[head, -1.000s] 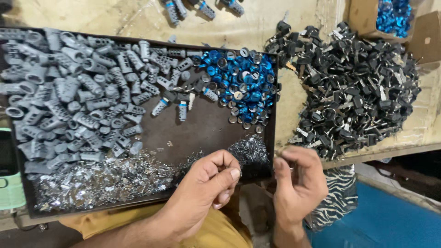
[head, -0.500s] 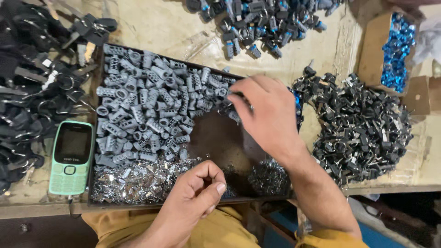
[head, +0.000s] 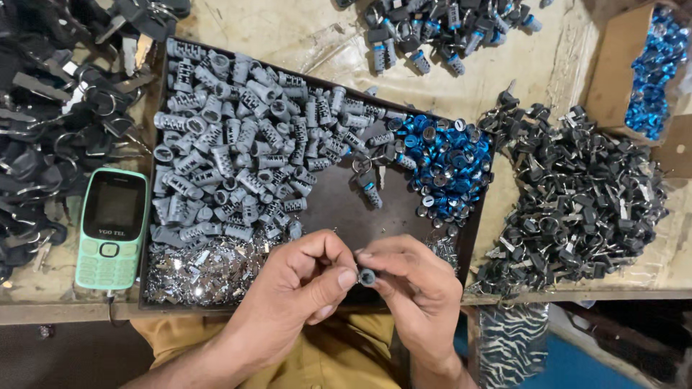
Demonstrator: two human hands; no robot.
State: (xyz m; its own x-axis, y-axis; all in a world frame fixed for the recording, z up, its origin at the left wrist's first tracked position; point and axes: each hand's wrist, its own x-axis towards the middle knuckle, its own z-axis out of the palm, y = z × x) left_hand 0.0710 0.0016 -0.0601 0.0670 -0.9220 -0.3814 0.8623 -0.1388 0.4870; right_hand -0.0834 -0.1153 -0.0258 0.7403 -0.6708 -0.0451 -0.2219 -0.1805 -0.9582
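1. small grey cylinder (head: 367, 276): pinched end-on between the fingertips of both hands, over the near edge of the dark tray (head: 339, 209), about midway along that edge.
2. left hand (head: 299, 288): its thumb and curled fingers (head: 344, 279) are closed narrow on the cylinder's left side.
3. right hand (head: 414, 288): its fingers (head: 376, 258) are closed on the cylinder from the right, thumb tucked under; whether a second small part sits between them i cannot tell.
4. step in hand, as i judge it: close fitting or checking work on this one piece, both hands steadying it, nothing being picked from the tray at this moment.
5. any further move calls for a firm pinch and fine fingertip control, since the piece is tiny and held above the tray's edge, where a slip could drop it off the bench.
6. on the tray: a heap of grey cylinders (head: 231, 151) fills its left and far part, blue caps (head: 447, 162) its far right corner, silver bits (head: 194, 270) its near left corner.
7. left of the tray lies a green phone (head: 109, 227); right of the tray, a pile of black keys (head: 577, 202).
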